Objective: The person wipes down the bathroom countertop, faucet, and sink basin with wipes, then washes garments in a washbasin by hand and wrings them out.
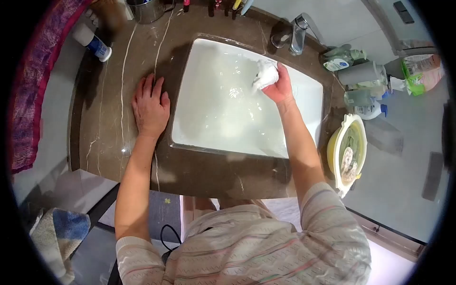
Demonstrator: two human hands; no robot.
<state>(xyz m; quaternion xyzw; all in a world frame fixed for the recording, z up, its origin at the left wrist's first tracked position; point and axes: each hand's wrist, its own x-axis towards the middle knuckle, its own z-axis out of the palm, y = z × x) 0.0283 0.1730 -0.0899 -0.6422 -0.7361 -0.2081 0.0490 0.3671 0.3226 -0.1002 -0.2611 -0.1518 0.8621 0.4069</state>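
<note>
A white rectangular sink set in the brown stone counter holds cloudy water. Over its upper right part, my right hand is closed around a crumpled white cloth, which hangs at the fingertips above the water. My left hand lies palm down on the counter, left of the sink, its fingers spread a little and nothing in it.
A chrome faucet stands behind the sink. Bottles line the right side, above a yellow-white basin. A white-blue tube and a metal cup are at upper left. A towel hangs at lower left.
</note>
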